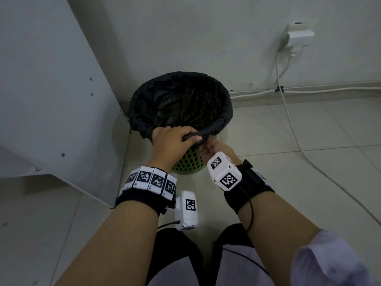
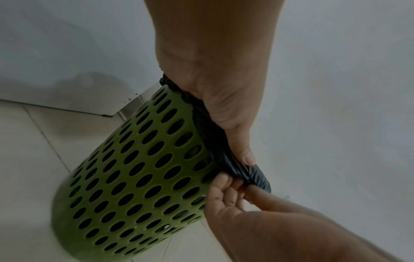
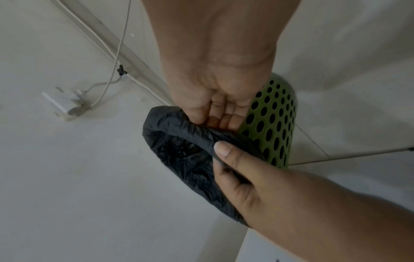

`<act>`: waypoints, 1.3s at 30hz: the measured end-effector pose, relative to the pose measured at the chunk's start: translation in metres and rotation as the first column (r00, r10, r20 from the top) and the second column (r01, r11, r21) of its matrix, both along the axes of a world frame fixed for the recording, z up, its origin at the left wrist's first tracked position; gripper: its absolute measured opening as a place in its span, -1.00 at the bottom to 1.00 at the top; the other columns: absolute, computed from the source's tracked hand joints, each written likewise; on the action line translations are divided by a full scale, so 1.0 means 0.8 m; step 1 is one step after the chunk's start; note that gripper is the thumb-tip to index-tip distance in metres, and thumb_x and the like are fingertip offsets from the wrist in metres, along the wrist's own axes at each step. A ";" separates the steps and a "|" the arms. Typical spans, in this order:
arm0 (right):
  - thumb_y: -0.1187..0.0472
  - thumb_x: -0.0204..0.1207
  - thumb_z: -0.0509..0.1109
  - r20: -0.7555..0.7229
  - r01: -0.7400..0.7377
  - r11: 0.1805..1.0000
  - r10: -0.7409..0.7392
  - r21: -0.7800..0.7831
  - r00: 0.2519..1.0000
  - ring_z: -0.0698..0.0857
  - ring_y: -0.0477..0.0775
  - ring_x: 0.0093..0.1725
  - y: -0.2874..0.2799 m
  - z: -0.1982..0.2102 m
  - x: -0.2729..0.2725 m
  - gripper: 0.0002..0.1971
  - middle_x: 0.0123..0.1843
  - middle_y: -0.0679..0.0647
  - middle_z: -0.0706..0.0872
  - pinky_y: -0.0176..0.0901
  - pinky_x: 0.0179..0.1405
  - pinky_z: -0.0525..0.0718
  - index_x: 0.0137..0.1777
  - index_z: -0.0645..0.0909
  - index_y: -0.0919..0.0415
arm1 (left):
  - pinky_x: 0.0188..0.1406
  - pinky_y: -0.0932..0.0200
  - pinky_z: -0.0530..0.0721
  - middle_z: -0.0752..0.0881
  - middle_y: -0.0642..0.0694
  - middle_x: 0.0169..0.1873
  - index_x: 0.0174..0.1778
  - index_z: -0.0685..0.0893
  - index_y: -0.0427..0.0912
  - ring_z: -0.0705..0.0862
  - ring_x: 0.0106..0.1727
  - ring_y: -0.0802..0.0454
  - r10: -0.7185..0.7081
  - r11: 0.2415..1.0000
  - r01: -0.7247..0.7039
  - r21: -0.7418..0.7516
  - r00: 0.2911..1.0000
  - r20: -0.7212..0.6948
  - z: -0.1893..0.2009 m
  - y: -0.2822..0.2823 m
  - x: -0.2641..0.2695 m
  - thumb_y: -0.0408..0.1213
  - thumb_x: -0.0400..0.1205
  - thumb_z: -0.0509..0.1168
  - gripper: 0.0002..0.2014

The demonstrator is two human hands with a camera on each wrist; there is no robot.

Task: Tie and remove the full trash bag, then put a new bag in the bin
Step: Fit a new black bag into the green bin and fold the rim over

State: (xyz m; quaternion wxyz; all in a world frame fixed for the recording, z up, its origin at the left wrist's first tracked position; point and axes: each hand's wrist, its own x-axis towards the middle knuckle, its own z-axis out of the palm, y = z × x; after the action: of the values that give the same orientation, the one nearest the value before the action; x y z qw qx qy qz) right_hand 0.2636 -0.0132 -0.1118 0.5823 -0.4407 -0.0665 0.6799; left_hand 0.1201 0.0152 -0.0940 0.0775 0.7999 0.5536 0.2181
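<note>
A person stands over a green perforated bin [image 1: 188, 165] on a pale tiled floor [image 1: 288, 172], seen from a head camera looking down. A black trash bag [image 1: 181, 100] lines the bin, its edge folded over the rim all the way round, its mouth wide open; what lies inside is too dark to tell. Both hands meet at the near side of the rim, at six o'clock on the bin's mouth, directly in front of the person. The left hand [image 1: 173, 142] comes over the top, fingers curled and thumb pressed down, gripping a bunched roll of the bag's edge. The right hand [image 1: 210, 149] comes from below and just to the right, palm up, fingertips pinching the same roll from underneath. The bunched edge runs left to right across the person, following the rim, and the two hands nearly touch along it. Judging by this, the next move is to peel that edge up and off the rim toward twelve o'clock, so the bag can be gathered and tied; the far rim is out of easy reach of either hand. A white cabinet panel [image 1: 51, 89] stands at nine o'clock. A pale wall [image 1: 185, 34] rises at twelve o'clock, with a white plug adapter [image 1: 296, 37] and cable [image 1: 288, 112] at two o'clock.
</note>
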 end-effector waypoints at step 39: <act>0.31 0.69 0.22 0.118 0.087 0.988 -0.102 0.127 0.988 0.69 0.22 0.08 0.013 0.021 0.053 -0.67 0.11 0.31 0.69 0.08 0.28 0.64 0.33 0.52 0.53 | 0.48 -0.09 0.15 0.71 0.18 0.10 0.39 0.41 0.36 0.63 0.22 0.09 -0.075 0.993 0.065 -0.096 0.992 -0.106 0.013 -0.017 0.023 0.04 0.70 0.16 -0.67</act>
State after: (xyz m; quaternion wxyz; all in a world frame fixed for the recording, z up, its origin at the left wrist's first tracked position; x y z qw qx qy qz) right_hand 0.3062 -0.0029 -0.0946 0.6344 -0.4486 -0.1225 0.6175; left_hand 0.1387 0.0017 -0.0838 0.0913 0.8252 0.5381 0.1452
